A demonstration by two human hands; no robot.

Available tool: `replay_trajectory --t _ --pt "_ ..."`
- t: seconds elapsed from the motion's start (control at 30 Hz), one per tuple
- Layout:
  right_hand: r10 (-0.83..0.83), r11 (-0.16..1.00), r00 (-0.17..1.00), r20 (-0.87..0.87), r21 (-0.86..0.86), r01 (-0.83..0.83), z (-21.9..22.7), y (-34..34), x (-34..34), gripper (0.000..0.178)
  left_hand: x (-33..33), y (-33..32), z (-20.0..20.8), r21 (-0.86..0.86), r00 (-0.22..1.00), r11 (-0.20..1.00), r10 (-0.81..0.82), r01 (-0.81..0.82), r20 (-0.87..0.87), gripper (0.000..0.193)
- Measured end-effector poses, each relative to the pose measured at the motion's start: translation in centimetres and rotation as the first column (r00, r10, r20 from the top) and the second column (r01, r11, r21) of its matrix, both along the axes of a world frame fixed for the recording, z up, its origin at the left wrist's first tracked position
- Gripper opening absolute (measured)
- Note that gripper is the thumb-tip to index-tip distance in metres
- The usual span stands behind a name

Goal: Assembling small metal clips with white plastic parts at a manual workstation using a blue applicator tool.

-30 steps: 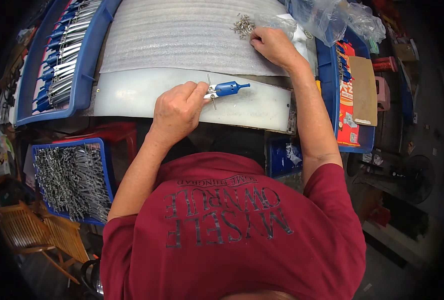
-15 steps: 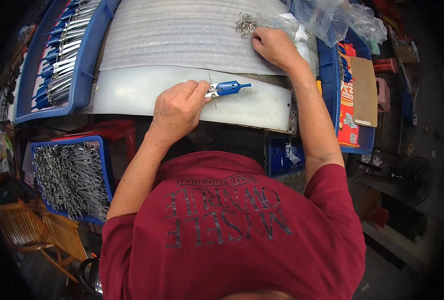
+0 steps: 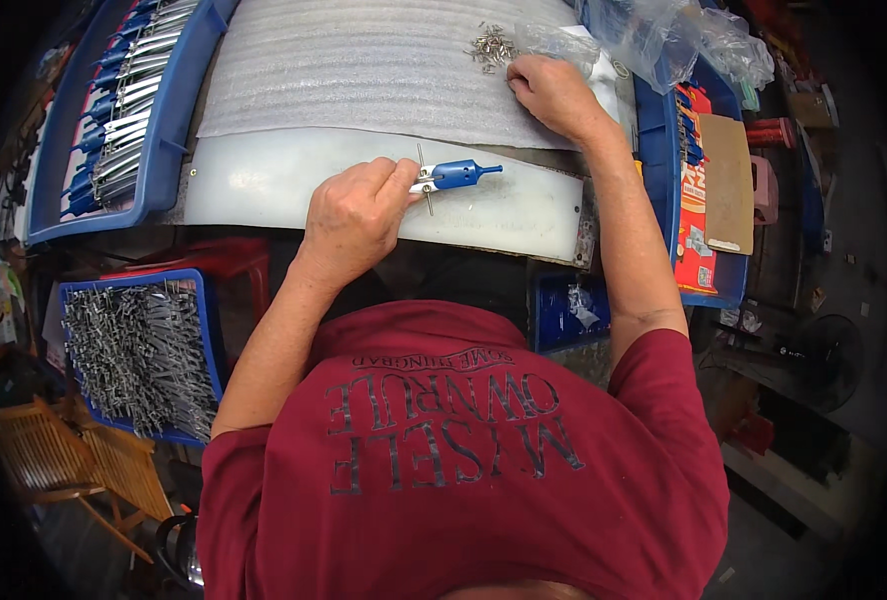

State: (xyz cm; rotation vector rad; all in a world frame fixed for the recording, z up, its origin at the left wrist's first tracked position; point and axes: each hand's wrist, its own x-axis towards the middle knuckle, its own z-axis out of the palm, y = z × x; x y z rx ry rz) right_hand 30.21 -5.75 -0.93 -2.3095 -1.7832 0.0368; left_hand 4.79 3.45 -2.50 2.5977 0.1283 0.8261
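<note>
My left hand (image 3: 356, 218) grips a small metal tool with a blue plastic handle (image 3: 454, 176), held over the smooth white board (image 3: 264, 185) at the bench's near edge. My right hand (image 3: 554, 92) reaches far forward, fingertips down on the ribbed white foam sheet (image 3: 364, 70), right beside a little heap of small metal parts (image 3: 492, 46). Whether it pinches one of those parts is hidden by the fingers.
A blue tray (image 3: 114, 110) at the left holds a row of finished blue-handled tools. A lower blue bin (image 3: 139, 355) is full of bare metal pieces. Clear plastic bags (image 3: 674, 40) and another blue tray with cardboard (image 3: 709, 180) sit at the right.
</note>
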Motion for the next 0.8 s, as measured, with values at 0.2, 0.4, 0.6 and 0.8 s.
replay_trajectory --t 0.2,0.4,0.6,0.8 --pt "-0.027 0.998 0.99 0.138 -0.044 0.034 -0.8 -0.1 -0.2 0.012 0.0 0.0 0.1 0.007 1.0 1.0 0.002 -0.002 -0.001 0.019" --pt "-0.096 0.995 0.995 0.031 0.0 0.096 0.0 -0.6 -0.9 0.015 0.0 -0.1 0.0 0.021 1.0 1.0 0.003 -0.003 0.013 0.019" --pt "-0.048 0.999 0.892 -0.45 -0.016 0.046 4.5 -1.9 -4.9 0.017 -0.1 0.0 -0.1 0.043 1.0 0.999 0.007 -0.007 0.003 0.019" --pt "0.087 0.989 0.837 -0.541 -0.054 -0.138 5.0 -2.5 -8.1 0.016 0.0 -0.1 -0.1 0.06 1.0 0.998 0.005 -0.005 -0.001 0.018"
